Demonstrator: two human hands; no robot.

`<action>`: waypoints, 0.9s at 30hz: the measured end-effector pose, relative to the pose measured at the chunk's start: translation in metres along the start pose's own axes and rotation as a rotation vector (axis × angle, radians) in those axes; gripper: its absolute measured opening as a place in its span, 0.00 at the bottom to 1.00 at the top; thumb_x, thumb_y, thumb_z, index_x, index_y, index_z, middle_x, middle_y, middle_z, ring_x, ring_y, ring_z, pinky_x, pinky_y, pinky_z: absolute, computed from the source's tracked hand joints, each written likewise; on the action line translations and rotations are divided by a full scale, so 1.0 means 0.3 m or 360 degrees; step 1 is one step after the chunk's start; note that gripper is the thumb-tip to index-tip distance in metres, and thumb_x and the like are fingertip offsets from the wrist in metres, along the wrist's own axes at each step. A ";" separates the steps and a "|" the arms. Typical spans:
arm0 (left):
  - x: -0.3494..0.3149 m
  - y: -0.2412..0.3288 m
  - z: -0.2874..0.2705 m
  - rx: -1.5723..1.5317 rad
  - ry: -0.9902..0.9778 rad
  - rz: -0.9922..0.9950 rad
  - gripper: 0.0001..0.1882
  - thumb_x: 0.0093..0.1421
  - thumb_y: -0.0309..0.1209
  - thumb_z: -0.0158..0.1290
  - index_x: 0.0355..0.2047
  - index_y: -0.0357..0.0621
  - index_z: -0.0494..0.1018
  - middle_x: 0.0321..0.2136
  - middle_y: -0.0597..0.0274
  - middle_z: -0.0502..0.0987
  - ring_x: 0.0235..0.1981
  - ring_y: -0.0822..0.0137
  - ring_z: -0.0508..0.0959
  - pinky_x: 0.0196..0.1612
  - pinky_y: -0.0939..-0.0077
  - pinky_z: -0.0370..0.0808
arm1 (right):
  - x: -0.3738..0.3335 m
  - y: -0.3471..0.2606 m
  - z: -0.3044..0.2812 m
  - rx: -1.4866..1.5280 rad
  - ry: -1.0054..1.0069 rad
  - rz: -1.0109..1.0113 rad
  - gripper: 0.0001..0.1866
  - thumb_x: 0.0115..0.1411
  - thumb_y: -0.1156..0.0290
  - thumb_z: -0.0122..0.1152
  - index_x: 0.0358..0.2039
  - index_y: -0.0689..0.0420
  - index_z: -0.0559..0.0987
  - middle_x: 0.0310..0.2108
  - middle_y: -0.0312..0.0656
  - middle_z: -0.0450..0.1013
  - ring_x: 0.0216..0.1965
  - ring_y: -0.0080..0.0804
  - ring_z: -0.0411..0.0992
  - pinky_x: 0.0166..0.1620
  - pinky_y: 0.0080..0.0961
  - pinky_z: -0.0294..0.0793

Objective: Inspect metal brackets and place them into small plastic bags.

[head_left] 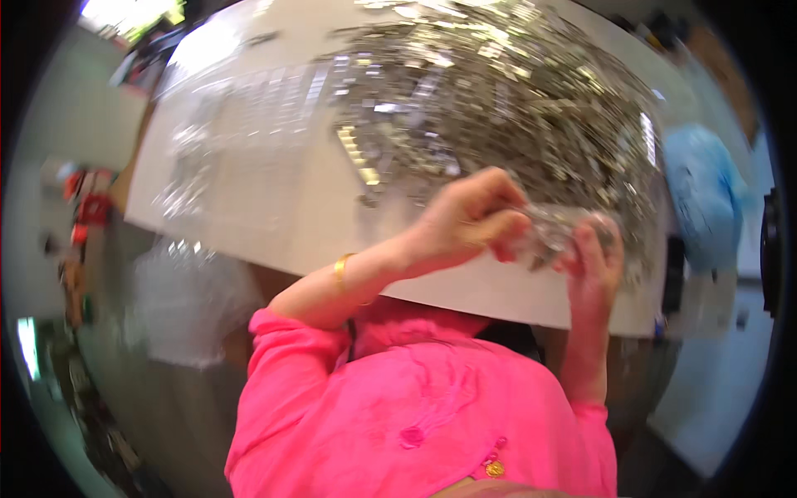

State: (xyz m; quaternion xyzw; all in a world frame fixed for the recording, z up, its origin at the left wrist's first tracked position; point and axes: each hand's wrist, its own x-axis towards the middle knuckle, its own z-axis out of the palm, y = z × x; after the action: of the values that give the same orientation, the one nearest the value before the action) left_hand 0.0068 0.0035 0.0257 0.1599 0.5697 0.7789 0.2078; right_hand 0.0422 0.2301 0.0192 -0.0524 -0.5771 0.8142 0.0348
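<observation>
We list: one small, crinkled clear-plastic packet (548, 230), blurred, above the white tabletop's (515, 292) near edge, long axis seemingly crosswise; left hand (481, 217) pinching its left end, right hand (594, 249) its right, neither nearer; beyond, heaped silvery metal strips (515, 108).

Top (398, 390), bright pink: is covering the torso, folds creasing its front. Left sleeve (286, 357) and right sleeve (594, 427), also pink: are leaving the forearms bare. Bangle (339, 272), gold-coloured: is circling the left arm beyond the top's cuff. Ornament (412, 436), round, pink: is sitting on the top's front. Beads (500, 446), pink, and pendant (495, 469), gold-coloured: are lying near the top's neckline.
</observation>
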 end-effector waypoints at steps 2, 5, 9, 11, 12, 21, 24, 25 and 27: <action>-0.011 0.027 0.026 -0.0034 -0.0012 -0.0052 0.13 0.68 0.24 0.51 0.51 0.33 0.66 0.32 0.58 0.80 0.30 0.71 0.82 0.35 0.76 0.81 | -0.005 -0.005 -0.031 0.0129 -0.0035 0.0023 0.07 0.67 0.74 0.57 0.45 0.57 0.74 0.32 0.34 0.72 0.24 0.18 0.67 0.25 0.20 0.71; -0.015 0.020 0.023 -0.0126 -0.0027 -0.0121 0.16 0.67 0.24 0.53 0.53 0.31 0.67 0.35 0.57 0.80 0.31 0.70 0.83 0.36 0.75 0.83 | 0.005 0.022 -0.064 0.0149 -0.0102 0.0036 0.07 0.67 0.73 0.58 0.45 0.56 0.75 0.32 0.35 0.73 0.24 0.17 0.67 0.25 0.19 0.71; -0.016 -0.005 0.019 -0.0224 -0.0014 -0.0103 0.12 0.67 0.25 0.54 0.47 0.32 0.70 0.32 0.59 0.80 0.30 0.70 0.83 0.33 0.76 0.82 | 0.026 0.039 -0.070 0.0178 -0.0160 0.0104 0.08 0.67 0.72 0.59 0.45 0.57 0.75 0.33 0.36 0.74 0.24 0.18 0.67 0.24 0.20 0.72; -0.019 -0.005 0.020 -0.0212 0.0002 -0.0084 0.10 0.66 0.25 0.54 0.45 0.32 0.70 0.31 0.59 0.80 0.29 0.70 0.83 0.32 0.76 0.82 | 0.030 0.054 -0.079 0.0198 -0.0175 0.0145 0.08 0.67 0.71 0.59 0.45 0.57 0.75 0.33 0.36 0.74 0.24 0.18 0.68 0.24 0.20 0.73; -0.017 -0.006 0.022 -0.0210 -0.0005 -0.0073 0.08 0.66 0.24 0.54 0.43 0.32 0.71 0.30 0.59 0.80 0.29 0.71 0.82 0.32 0.77 0.82 | 0.035 0.057 -0.083 0.0211 -0.0167 0.0180 0.08 0.67 0.71 0.59 0.45 0.58 0.75 0.33 0.36 0.74 0.24 0.19 0.69 0.24 0.20 0.73; -0.041 0.004 0.045 0.0062 0.0119 -0.0063 0.03 0.65 0.24 0.55 0.37 0.37 0.72 0.26 0.65 0.77 0.24 0.77 0.79 0.26 0.80 0.76 | 0.024 0.075 -0.063 0.0193 -0.0121 0.0356 0.09 0.67 0.72 0.60 0.46 0.58 0.74 0.34 0.36 0.75 0.23 0.20 0.70 0.23 0.19 0.74; -0.064 0.027 0.025 0.0374 0.0117 0.0038 0.05 0.64 0.25 0.56 0.37 0.37 0.73 0.24 0.62 0.77 0.24 0.73 0.79 0.26 0.77 0.75 | 0.021 0.075 -0.057 0.0065 -0.0175 0.0290 0.08 0.67 0.73 0.59 0.44 0.59 0.74 0.33 0.37 0.74 0.23 0.20 0.71 0.24 0.19 0.74; -0.070 0.028 0.010 0.0693 0.0166 0.0188 0.06 0.62 0.25 0.57 0.37 0.38 0.73 0.26 0.60 0.77 0.27 0.68 0.80 0.29 0.73 0.75 | 0.020 0.065 -0.039 0.0067 -0.0184 0.0289 0.08 0.67 0.73 0.59 0.44 0.59 0.74 0.33 0.37 0.74 0.23 0.20 0.71 0.24 0.19 0.74; -0.084 0.035 -0.006 0.1017 0.0218 0.0340 0.07 0.61 0.26 0.58 0.37 0.38 0.74 0.29 0.58 0.77 0.31 0.63 0.80 0.32 0.69 0.76 | 0.005 0.039 0.014 -0.0216 -0.0375 -0.0134 0.06 0.67 0.74 0.59 0.42 0.61 0.73 0.32 0.39 0.73 0.24 0.20 0.71 0.25 0.19 0.74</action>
State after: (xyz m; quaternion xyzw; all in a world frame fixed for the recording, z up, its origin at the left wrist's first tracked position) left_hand 0.0263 -0.0134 0.0348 0.2230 0.7777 0.5872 0.0257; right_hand 0.0403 0.2225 0.0094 0.0657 -0.6326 0.7717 -0.0028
